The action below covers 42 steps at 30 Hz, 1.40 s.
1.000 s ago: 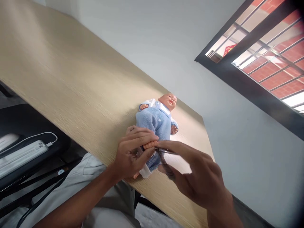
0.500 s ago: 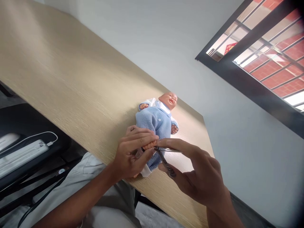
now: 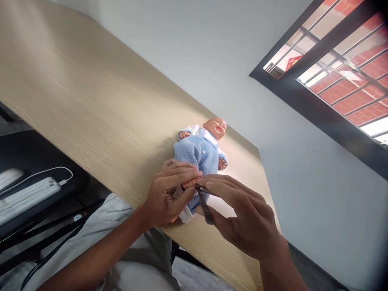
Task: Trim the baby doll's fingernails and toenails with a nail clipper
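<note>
Light wood-grain table [image 3: 91, 105] runs diag. across view. Plain white wall [image 3: 212, 60] behind it. Upper right of table: dark-framed window [image 3: 321, 68] w/ bars, red brick beyond, daylight coming in. Below table's left edge: dark furniture [image 3: 39, 161], dim.

A long bench [image 3: 91, 101] with a pale wood-grain top runs slantwise across the room, one long edge against the white wall. A baby doll [image 3: 198, 155] in a fuzzy blue suit lies on its back on the bench near the front edge, head towards the wall, legs towards the person seated there.
</note>
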Tool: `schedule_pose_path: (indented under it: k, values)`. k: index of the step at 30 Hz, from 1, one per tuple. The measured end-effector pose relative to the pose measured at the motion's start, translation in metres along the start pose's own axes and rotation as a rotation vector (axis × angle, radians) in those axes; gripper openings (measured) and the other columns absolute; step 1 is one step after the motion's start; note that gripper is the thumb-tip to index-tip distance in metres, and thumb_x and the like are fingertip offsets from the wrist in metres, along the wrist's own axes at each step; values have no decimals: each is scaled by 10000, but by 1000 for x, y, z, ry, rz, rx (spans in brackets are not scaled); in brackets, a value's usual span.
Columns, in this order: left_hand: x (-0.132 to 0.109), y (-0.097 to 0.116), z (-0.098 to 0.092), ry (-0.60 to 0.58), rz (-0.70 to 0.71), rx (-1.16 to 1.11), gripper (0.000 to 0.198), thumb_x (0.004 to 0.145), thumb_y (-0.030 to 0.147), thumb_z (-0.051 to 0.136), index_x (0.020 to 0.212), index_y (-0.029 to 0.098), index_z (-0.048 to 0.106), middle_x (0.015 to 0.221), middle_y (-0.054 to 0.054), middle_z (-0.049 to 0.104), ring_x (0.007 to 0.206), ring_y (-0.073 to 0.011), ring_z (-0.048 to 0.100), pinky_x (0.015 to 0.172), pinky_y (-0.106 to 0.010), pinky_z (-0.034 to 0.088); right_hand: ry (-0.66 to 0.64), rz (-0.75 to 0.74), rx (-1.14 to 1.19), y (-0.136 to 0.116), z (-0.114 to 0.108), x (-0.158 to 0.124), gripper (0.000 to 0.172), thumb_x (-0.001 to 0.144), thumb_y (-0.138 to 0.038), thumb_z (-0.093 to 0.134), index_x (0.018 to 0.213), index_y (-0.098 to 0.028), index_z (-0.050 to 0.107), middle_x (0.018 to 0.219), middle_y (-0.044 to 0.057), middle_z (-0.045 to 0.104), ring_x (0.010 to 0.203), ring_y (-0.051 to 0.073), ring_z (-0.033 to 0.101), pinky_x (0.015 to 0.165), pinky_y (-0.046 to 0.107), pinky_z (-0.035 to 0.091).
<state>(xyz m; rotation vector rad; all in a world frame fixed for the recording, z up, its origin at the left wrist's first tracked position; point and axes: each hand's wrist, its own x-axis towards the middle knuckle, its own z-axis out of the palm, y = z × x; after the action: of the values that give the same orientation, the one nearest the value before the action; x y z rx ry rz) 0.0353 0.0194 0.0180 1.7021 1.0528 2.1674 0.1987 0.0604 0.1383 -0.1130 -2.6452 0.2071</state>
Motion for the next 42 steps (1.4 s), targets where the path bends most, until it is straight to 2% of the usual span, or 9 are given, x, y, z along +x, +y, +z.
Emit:
schedule_pose_path:
  k: [4,8,13,23,29,33,38,42]
  values:
    - [0,0,0,-1,-34,-15,254,948,188,683,1184,220,768,1104,-96,826,1097,-277,749,983,-471,528,-34,-35,-79,-3,1,4,213,983,-56,569,1181,-131,594,1084,116,753,1111,245,721,897,398,662]
    - [0,0,0,-3,-40,-46,252,958,196,668,1186,220,774,1117,-98,822,1110,-280,748,997,-478,526,-35,-109,-246,-9,5,7,191,977,-19,507,1099,-132,600,1051,142,756,1058,286,738,783,416,680]
    - [0,-1,1,-2,-49,-63,257,965,189,648,1186,227,773,1104,-88,826,1108,-277,748,994,-484,516,-13,-198,-483,-13,11,7,222,946,9,521,1028,-164,632,959,113,763,962,317,773,654,374,659]
    - [-2,-2,1,-6,-47,-56,247,961,187,666,1183,227,765,1134,-95,820,1127,-276,738,994,-490,526,21,-219,-359,-5,5,12,154,947,-36,577,977,-171,644,916,88,786,946,307,793,622,344,636]
    - [-1,-1,1,-10,-53,-50,249,974,191,649,1191,227,765,1131,-95,821,1123,-278,743,995,-488,522,-19,-195,-400,-10,5,9,165,972,-72,551,957,-199,655,929,70,778,1000,305,780,655,343,639]
    - [0,0,1,-13,-50,-60,253,976,189,640,1191,231,767,1130,-94,820,1125,-281,740,994,-493,523,-47,-172,-429,-12,5,8,214,950,-32,546,1015,-201,661,977,68,781,1026,294,772,634,321,623]
    - [-1,-1,0,-17,-55,-66,258,966,178,660,1196,228,767,1121,-91,820,1116,-278,740,991,-487,518,-27,-180,-446,-14,5,9,168,981,-76,545,991,-198,660,958,74,785,1018,304,773,649,333,627]
    - [-2,-2,0,-25,-60,-62,259,968,184,649,1192,234,768,1134,-89,817,1125,-286,736,997,-494,522,-17,-173,-454,-15,7,8,183,940,-42,588,972,-201,672,977,65,772,1011,273,769,639,306,614]
